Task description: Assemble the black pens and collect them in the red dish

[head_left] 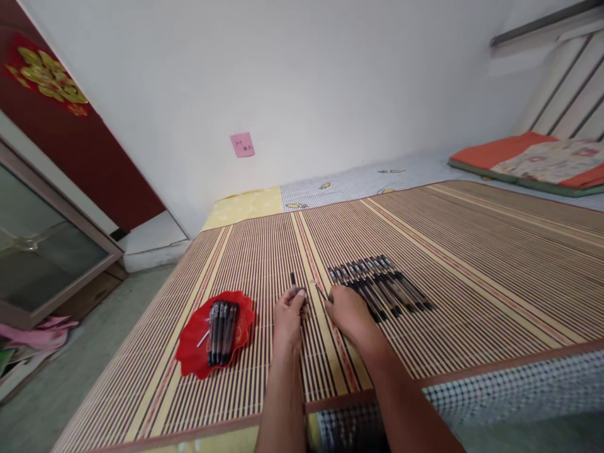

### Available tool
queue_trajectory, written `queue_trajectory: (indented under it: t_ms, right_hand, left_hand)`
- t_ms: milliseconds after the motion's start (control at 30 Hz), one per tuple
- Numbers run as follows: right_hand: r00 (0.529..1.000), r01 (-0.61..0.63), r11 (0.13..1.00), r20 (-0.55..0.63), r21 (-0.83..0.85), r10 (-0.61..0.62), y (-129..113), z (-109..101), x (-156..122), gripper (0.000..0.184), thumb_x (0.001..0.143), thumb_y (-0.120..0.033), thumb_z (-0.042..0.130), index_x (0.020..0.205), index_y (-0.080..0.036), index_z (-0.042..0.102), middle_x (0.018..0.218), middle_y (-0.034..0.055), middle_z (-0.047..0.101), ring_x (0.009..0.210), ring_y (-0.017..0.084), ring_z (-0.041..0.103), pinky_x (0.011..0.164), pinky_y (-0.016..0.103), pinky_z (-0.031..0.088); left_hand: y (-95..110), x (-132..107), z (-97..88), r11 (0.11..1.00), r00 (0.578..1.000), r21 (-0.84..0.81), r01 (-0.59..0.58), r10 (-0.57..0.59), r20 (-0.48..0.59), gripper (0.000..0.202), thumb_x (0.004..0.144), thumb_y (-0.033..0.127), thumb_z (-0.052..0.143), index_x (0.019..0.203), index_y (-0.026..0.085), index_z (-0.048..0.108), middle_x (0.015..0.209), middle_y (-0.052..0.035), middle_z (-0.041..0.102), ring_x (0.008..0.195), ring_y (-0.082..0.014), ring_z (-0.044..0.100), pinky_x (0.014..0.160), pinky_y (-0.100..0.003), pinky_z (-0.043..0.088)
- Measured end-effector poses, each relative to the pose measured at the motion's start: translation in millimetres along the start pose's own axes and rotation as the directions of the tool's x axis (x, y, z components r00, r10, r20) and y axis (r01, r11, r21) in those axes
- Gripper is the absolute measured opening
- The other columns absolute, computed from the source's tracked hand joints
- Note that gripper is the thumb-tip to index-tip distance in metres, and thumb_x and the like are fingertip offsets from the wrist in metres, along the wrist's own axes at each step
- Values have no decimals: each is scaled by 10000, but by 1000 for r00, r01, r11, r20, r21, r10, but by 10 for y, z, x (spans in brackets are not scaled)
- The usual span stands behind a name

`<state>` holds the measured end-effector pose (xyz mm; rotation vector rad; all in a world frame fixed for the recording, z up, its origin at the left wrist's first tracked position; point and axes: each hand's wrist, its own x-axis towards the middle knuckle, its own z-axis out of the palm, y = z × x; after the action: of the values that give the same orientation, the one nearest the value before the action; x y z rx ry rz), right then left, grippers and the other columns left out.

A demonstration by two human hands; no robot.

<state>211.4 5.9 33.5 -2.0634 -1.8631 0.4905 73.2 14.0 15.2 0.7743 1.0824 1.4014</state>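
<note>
My left hand [289, 311] is closed around a short black pen cap [293, 278], which sticks up past the fingertips. A small gap to the right, my right hand [348, 309] pinches a pen [318, 289] whose thin tip points up and left, toward the left hand. The rest of that pen is hidden by the fingers. Just beyond the right hand, a row of capped black pens [394, 289] lies side by side on the striped bamboo mat [264, 251]. To the left, a red scalloped plate [191, 346] holds several more black pens [221, 330] and a thin white stick [202, 338].
The mat covers a bed that meets a white wall [353, 82] bearing a pink note [242, 145]. An orange floral pillow [542, 160] lies at the far right near a slatted headboard [566, 88]. A glass-paned door [47, 245] stands at left.
</note>
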Motion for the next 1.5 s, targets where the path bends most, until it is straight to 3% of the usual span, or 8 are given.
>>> queue_trajectory:
  t_ms: [133,233,333,633,833,1133,1367,1500]
  right_hand:
    - [987,143,950,-108,279,-117,-30,0,32,136,847,-220,571,771,-162,667,790,94,736,758,203,687,655,268,428]
    - [970,240,769,-180,593,-164,-55,43,64,116,829,-240,586,763,-168,648,719,52,708,673,171,657,619,247,446]
    - [966,258,627,-198,735,-165,-93,85,68,131,817,-289,606,803,-169,658,732,42,705,660,168,654,602,248,464]
    - [922,387,651,-295,653,-252,-192,-11,-39,129,870,-288,570,834,-189,646,751,22,680,670,148,612,610,240,437]
    - [913,407,683,-279,607,-296,-207,-86,-63,96,848,-225,567,823,-184,650,741,20,682,666,146,607,623,251,426]
    - [954,298,411,-280,862,-106,-153,-350,-82,323,845,-395,580,1026,-151,688,759,22,665,624,134,590,580,253,468]
    - [967,252,326,-227,911,-115,-131,-352,-55,282,795,-411,658,911,-156,686,635,-19,596,570,118,535,528,241,408]
    - [974,192,293,-144,937,-176,-94,-396,-82,286,802,-424,666,920,-164,666,591,-46,578,499,92,479,491,228,368]
  left_hand:
    - [32,-10,-4,998,999,-35,-45,45,-7,428,563,388,877,849,138,681,656,34,611,508,-53,462,464,-177,310]
    - [88,-47,19,994,994,-72,-82,87,66,399,613,378,868,886,130,713,723,7,652,534,-51,470,481,-175,322]
    - [142,-89,51,991,986,-95,-93,106,132,376,631,363,868,887,123,735,695,10,641,536,-55,473,488,-179,327]
    - [178,-132,94,978,993,-178,-107,115,36,381,575,318,909,847,149,702,688,27,654,481,-38,452,495,-179,344]
    - [185,-127,70,979,992,-164,-123,128,20,374,556,317,916,808,158,690,712,14,666,598,-90,581,599,-206,445]
    - [184,-168,58,973,971,107,-203,186,147,261,691,336,831,856,165,725,792,-26,703,721,-138,614,654,-236,440]
    - [200,-221,111,987,964,60,-150,132,232,263,691,338,841,844,156,729,795,-42,720,696,-134,617,644,-227,430]
    - [207,-221,90,999,939,-40,-19,32,342,296,694,347,858,864,145,726,740,-12,677,571,-69,512,534,-179,347]
